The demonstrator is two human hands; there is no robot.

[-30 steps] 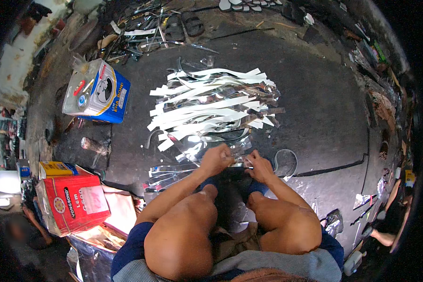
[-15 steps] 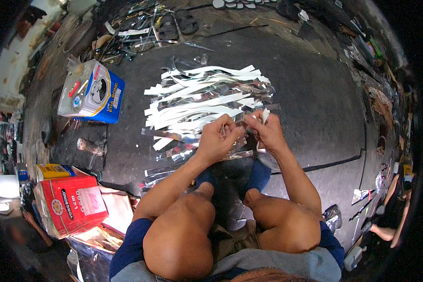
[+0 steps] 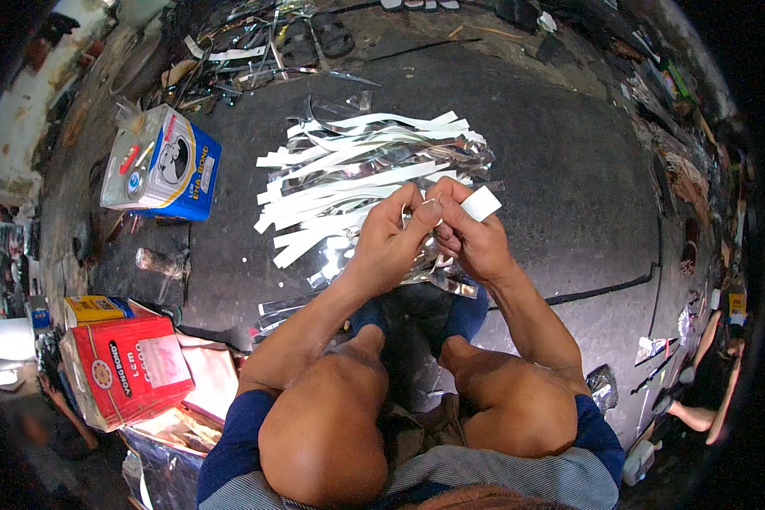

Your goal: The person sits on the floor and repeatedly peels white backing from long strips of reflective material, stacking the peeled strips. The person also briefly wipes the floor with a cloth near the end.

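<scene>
My left hand [image 3: 388,245] and my right hand [image 3: 486,253] meet just over the near right part of a spread of strips, their thumbs and fingertips pinched close together. A white strip [image 3: 483,204] is gripped in my right hand, its flat end sticking out beyond the fingers. The left fingers are closed at the same spot with a thin pale edge showing among them; most of what they pinch is hidden. Beneath lie several white strips [image 3: 296,250] and shiny silver strips [image 3: 340,258], running roughly side by side on the dark floor mat [image 3: 561,170].
A blue and white can [image 3: 202,174] stands to the left, with a clear jar [image 3: 157,263] lying nearer. Closer still is a red carton [image 3: 127,365]. Scrap strips [image 3: 238,54] and dark sandals [image 3: 332,34] lie at the far left. Another person's foot [image 3: 695,418] shows at right.
My hands have come together, the left moving right and slightly up. The white end at my right hand now shows broad and flat. The view has shifted slightly.
</scene>
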